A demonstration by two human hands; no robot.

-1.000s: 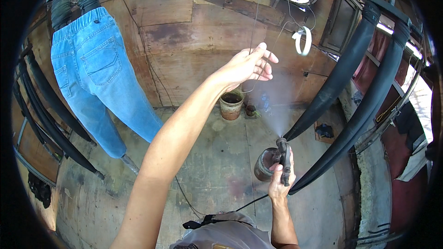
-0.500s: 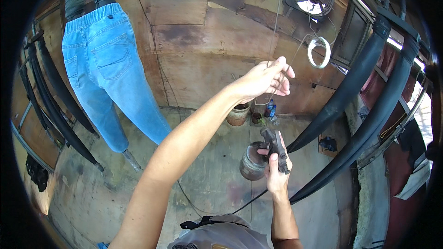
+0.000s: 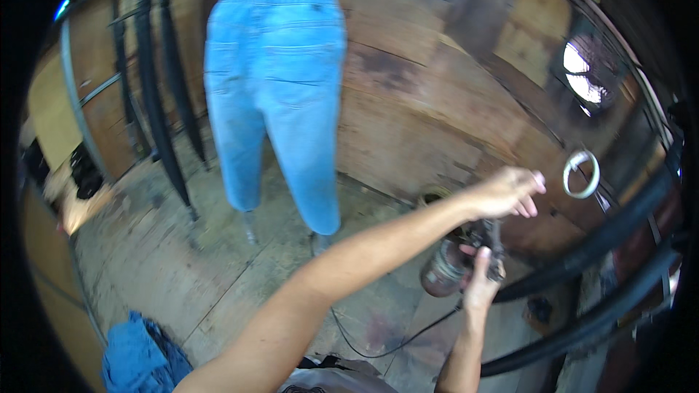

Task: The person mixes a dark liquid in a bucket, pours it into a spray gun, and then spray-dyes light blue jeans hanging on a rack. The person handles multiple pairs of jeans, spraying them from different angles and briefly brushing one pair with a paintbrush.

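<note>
My right hand (image 3: 480,291) is wrapped round a dark spray gun (image 3: 491,236) with a metal cup (image 3: 443,271) beside it. A thin black hose (image 3: 397,351) trails from near the gun across the floor. My left arm reaches over to the right, and my left hand (image 3: 510,193) is above the gun, fingers loosely bent and apart, slightly blurred; no object shows in it. Just right of its fingertips hangs a white ring (image 3: 595,176), not touched. Light blue jeans (image 3: 291,94) hang ahead on a dark leg form, back pockets facing me.
Black leg forms hang at the left (image 3: 149,65) and long black ones (image 3: 604,233) slant down at the right. Blue cloth (image 3: 138,356) lies heaped on the floor at lower left. A bucket (image 3: 435,195) stands by the wooden wall, partly behind my arm. A fan (image 3: 586,73) is set high up.
My view has swung left, so the jeans, ring and fan appear farther right. The blue cloth heap has come into view. The spray gun stays in my right hand; my left arm is still stretched out.
</note>
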